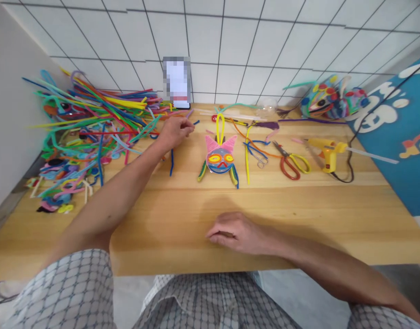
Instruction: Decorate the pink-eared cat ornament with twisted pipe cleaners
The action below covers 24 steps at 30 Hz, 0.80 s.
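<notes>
My left hand (175,131) reaches over the table in front of the phone (177,82), at the right end of a heap of pipe cleaners (110,100). Its fingers are curled together, and whether something small is between them is hidden. Short blue pipe cleaner pieces (172,163) lie close to it. My right hand (235,232) rests near the table's front edge, fingers bent and closed, with nothing visible in them. Between and beyond the hands lies a pipe-cleaner animal figure (220,157) with pink ears, orange-and-yellow eyes, a yellow loop on top and green-yellow-blue limbs.
Right of the figure are a yellow pipe cleaner (247,160), small metal scissors (261,160), red-and-yellow-handled scissors (290,162) and a yellow glue gun (329,153) with a black cord. Colourful finished figures (321,100) stand at the back right. A tiled wall (237,45) closes off the back.
</notes>
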### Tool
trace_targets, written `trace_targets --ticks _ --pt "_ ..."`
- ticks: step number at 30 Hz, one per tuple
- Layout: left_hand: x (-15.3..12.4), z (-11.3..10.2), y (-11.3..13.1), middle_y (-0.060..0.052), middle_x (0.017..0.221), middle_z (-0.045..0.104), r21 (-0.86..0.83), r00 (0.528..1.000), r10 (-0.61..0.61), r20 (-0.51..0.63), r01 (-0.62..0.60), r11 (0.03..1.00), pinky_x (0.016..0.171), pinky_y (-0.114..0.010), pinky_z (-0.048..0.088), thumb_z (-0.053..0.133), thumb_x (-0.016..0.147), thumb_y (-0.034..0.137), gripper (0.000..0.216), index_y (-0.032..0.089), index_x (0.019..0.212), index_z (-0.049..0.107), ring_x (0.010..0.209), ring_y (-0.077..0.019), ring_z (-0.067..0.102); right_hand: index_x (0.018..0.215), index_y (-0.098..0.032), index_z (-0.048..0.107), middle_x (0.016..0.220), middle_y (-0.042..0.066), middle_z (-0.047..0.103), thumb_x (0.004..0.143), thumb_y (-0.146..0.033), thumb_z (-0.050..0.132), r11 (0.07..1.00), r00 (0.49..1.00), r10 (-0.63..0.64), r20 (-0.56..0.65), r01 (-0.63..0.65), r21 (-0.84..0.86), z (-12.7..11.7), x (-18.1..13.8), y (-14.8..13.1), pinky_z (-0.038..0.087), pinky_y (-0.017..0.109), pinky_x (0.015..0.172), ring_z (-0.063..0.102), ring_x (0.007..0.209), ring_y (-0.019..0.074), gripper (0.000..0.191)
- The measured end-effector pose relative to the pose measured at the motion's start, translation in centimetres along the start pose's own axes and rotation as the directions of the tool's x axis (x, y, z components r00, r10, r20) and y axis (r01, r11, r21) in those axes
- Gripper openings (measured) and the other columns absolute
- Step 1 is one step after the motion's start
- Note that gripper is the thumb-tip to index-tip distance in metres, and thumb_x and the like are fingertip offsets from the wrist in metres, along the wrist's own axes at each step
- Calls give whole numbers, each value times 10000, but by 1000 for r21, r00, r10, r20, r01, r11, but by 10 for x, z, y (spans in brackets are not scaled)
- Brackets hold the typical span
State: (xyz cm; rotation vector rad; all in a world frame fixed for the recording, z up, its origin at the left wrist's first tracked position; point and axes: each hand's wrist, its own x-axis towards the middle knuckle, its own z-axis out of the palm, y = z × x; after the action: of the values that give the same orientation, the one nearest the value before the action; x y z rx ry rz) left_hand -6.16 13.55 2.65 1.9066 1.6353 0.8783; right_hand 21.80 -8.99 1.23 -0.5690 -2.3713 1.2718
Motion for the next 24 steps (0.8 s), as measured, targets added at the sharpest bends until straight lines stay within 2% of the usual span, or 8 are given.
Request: trace_targets --ticks 4,8,12,15,19,24 --pt "5 4 -7 -14 732 655 77 999 35 -31 -33 996 685 -296 428 703 847 337 166 190 778 670 711 -174 554 1027 -196 781 861 47 798 1063 -275 590 1000 998 11 -69 -12 -16 -9 4 -10 553 267 792 736 801 152 209" --pt "8 8 -14 -11 739 622 83 996 74 -53 -69 994 676 -296 386 673 857 364 219 193 739 604 688 -159 505 1029 -191 768 835 43 793 1064 -257 580 997 996 -57 -69 53 -52 -13 14 -19 556 260 770 728 775 149 202" --pt "8 11 -15 10 684 543 49 992 118 -53 -115 992 651 -303 336 623 880 401 283 204 688 554 663 -148 448 1013 -199 749 790 38 779 1080 -286 544 983 990 -141 -23 137 -123 -2 24 -7 566 269 765 728 768 155 233" --pt "6 10 -14 26 646 449 55 994 111 -18 -110 992 648 -308 305 581 934 418 360 205 651 512 663 -135 409 986 -200 736 762 31 769 1081 -298 540 978 987 -155 -32 149 -145 8 27 9 564 266 729 722 731 152 239" --pt "5 8 -14 36 749 496 51 991 131 -4 -131 990 703 -290 338 573 1000 439 319 201 796 513 731 -120 406 996 -198 726 764 39 769 1087 -289 512 969 982 -187 -22 181 -170 10 26 20 571 282 729 718 717 155 250" --pt "6 8 -16 41 888 583 55 992 123 -37 -121 991 731 -271 367 613 992 478 293 199 924 551 809 -111 421 1001 -195 717 784 36 783 1092 -274 498 960 973 -225 -48 213 -185 6 25 19 564 282 735 721 719 152 250"
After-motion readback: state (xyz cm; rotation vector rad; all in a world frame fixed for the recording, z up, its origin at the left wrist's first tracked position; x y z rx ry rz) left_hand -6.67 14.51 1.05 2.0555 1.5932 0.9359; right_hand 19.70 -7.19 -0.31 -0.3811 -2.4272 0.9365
